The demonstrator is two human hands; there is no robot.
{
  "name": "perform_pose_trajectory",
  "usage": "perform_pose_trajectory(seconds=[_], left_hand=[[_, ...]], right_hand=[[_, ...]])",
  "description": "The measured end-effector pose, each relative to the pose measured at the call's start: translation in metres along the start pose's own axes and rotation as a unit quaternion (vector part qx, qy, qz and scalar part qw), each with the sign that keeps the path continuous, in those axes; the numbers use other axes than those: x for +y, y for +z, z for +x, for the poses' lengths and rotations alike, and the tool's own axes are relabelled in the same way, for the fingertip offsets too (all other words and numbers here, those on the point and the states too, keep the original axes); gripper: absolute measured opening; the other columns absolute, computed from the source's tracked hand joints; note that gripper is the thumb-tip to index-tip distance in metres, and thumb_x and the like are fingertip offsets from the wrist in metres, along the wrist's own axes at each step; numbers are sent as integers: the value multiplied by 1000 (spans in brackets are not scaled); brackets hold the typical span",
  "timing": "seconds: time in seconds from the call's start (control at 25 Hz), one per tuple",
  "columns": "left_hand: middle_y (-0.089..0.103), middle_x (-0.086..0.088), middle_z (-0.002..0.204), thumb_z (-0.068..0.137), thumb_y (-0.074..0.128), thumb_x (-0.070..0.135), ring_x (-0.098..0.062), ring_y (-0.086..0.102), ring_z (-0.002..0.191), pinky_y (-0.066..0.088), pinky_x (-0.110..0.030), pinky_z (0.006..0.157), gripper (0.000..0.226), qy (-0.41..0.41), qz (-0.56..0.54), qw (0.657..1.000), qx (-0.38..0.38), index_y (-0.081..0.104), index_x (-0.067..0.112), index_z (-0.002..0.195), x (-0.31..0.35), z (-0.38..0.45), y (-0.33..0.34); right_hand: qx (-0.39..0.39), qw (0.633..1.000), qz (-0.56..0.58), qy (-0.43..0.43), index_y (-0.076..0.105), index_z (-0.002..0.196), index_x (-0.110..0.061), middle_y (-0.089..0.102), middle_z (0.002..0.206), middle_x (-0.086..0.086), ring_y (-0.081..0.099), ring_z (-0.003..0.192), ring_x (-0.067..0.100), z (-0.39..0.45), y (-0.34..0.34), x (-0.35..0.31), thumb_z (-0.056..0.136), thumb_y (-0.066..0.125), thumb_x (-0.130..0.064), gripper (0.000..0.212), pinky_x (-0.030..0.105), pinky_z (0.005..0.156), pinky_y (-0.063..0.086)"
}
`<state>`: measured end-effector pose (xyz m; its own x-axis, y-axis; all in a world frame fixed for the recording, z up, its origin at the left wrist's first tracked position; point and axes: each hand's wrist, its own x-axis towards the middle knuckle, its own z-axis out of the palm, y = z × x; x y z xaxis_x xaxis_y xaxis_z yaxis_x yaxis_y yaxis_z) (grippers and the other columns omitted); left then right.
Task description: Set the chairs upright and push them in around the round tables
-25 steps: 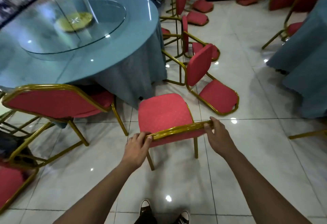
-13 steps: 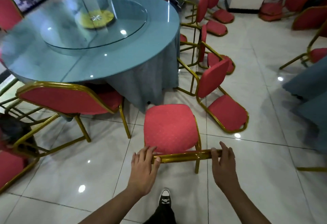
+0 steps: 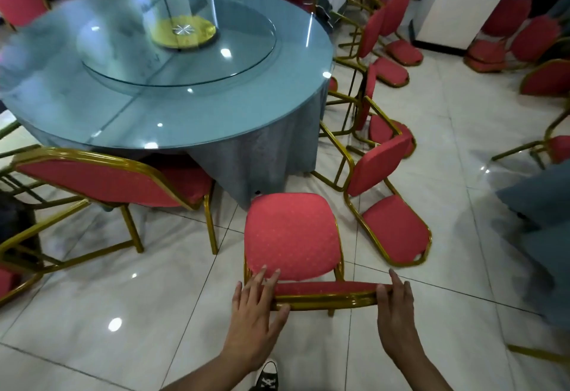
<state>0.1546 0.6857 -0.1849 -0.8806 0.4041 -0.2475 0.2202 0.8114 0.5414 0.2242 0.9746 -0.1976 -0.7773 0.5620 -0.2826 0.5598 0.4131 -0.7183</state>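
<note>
Both my hands are on the top rail of the upright red banquet chair [image 3: 291,236]: my left hand [image 3: 256,313] lies flat with fingers straight over the rail's left end, thumb under the gold frame, and my right hand [image 3: 396,307] presses its right end, fingers extended. The chair's seat faces the round table [image 3: 172,106], front edge near the hanging blue tablecloth [image 3: 259,156]. Just right, a tipped chair [image 3: 388,205] lies on the tiled floor [image 3: 123,298].

Bare forearms, black canvas sneaker [image 3: 267,376], white laces
</note>
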Motion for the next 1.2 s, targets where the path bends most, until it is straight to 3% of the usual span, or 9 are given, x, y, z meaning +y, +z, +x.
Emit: perform_pose_trajectory(seconds=[0.16, 0.28, 0.4, 0.52, 0.6, 0.76, 0.88, 1.04, 1.2], left_hand=[[29, 25, 149, 86, 1, 87, -1, 20, 145, -3, -37, 126, 78, -14, -26, 999, 13, 29, 48, 147, 6, 28, -10], [30, 21, 149, 87, -1, 84, -4, 23, 144, 2, -40, 126, 78, -35, -38, 997, 54, 32, 47, 147, 22, 50, -10], [27, 25, 146, 88, 28, 84, 2, 21, 138, 1, -37, 125, 73, -13, -4, 999, 38, 27, 46, 150, 29, 64, -4], [49, 21, 137, 90, 64, 52, -4, 45, 126, 27, -37, 120, 64, -15, 57, 998, 27, 37, 43, 148, 36, 89, -12], [64, 17, 122, 91, 69, 27, -9, 58, 109, 42, -30, 104, 56, -34, 82, 995, 36, 49, 43, 140, 41, 109, -20], [68, 17, 117, 92, 71, 22, -9, 60, 102, 47, -25, 91, 48, -63, 76, 993, 64, 57, 42, 133, 53, 142, -34], [64, 11, 127, 91, 71, 20, -16, 59, 109, 45, -34, 99, 49, -103, 67, 987, 101, 58, 35, 136, 62, 162, -37], [56, 3, 134, 95, 65, 18, -24, 50, 120, 36, -40, 109, 50, -171, 67, 973, 136, 51, 30, 142, 74, 188, -34], [55, 1, 133, 95, 64, 11, -26, 47, 120, 33, -43, 111, 50, -162, 48, 976, 136, 52, 26, 141, 62, 215, -47]], right_hand=[[-13, 1000, 6, -1, 34, 153, -36, 27, 162, 15, 19, 151, 30, 42, -3, -10, 105, 39, -51, 51, 53, 118, 26], [-22, 1000, 15, -9, 36, 149, -39, 19, 163, 13, 17, 152, 28, 66, -5, -19, 100, 35, -67, 57, 57, 119, 26], [-34, 999, 13, -28, 37, 150, -39, 12, 164, 9, 13, 153, 26, 92, -10, -26, 97, 33, -71, 62, 56, 118, 24], [-49, 997, 20, -54, 40, 149, -35, 11, 163, 10, 13, 152, 27, 128, -17, -40, 94, 35, -72, 66, 55, 118, 25], [-69, 995, 19, -67, 41, 147, -35, 13, 161, 11, 18, 150, 32, 149, -19, -51, 90, 38, -69, 66, 55, 116, 28], [-109, 991, 9, -71, 39, 144, -37, 4, 164, 13, 10, 153, 35, 194, -18, -71, 86, 34, -75, 70, 57, 118, 27], [-136, 987, -1, -84, 35, 145, -36, 2, 164, 20, 1, 153, 36, 218, -14, -86, 87, 33, -75, 71, 56, 118, 25], [-157, 982, -37, -95, 30, 147, -36, 5, 161, 20, 8, 151, 42, 250, -9, -104, 85, 31, -82, 77, 59, 118, 25], [-179, 978, -47, -99, 23, 149, -37, -9, 165, 22, 8, 153, 46, 276, 4, -126, 87, 29, -82, 77, 63, 120, 24]])
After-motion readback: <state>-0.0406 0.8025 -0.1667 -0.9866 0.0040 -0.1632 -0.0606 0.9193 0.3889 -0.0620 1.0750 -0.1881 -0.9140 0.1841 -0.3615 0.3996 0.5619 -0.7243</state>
